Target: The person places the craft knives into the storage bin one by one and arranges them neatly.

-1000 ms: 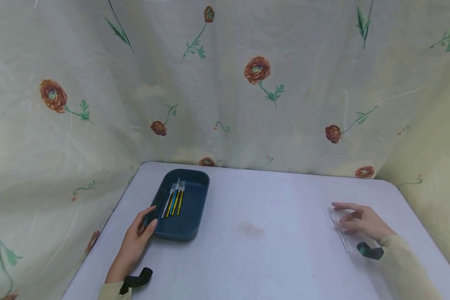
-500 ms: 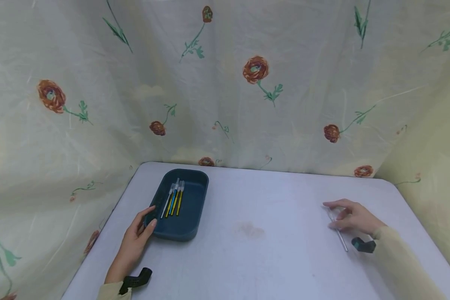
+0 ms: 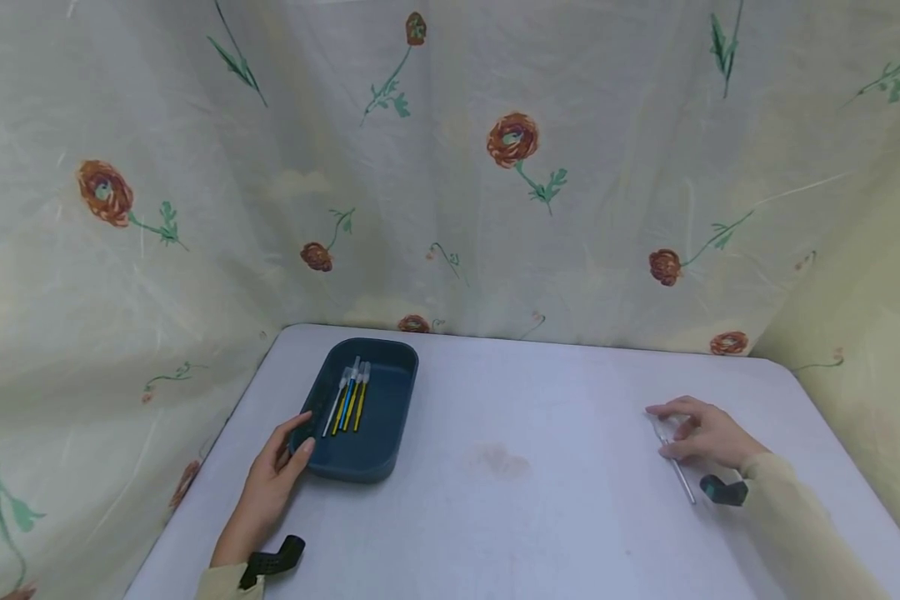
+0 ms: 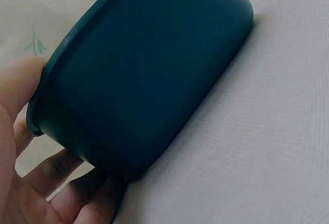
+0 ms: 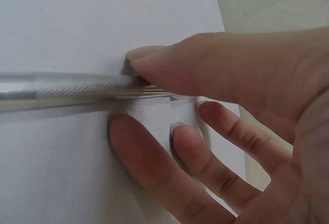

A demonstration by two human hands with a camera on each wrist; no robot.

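Observation:
At the left, my left hand (image 3: 272, 475) holds the near left edge of a dark blue tray (image 3: 401, 417). The left wrist view has the thumb (image 4: 20, 82) over the rim and the fingers curled against the outer wall. Several slim craft knives (image 3: 349, 396), silver, yellow and blue with clear caps, lie in the tray. On the right, my right hand (image 3: 708, 433) is around a silver craft knife (image 3: 680, 475) on the table. Up close, the thumb (image 5: 159, 62) overlaps its knurled handle (image 5: 77, 85); the nearest fingertip (image 5: 121, 124) stands just off its other side.
The white table (image 3: 540, 517) has a faint brownish stain (image 3: 501, 458) near its middle. A flowered curtain (image 3: 435, 167) hangs behind the table and along its sides. Each wrist bears a dark camera mount (image 3: 270, 560).
My right hand has moved a little left, bringing its thumb and fingers closer about the silver craft knife, whose far end has shifted slightly left. My left hand and the tray stay put.

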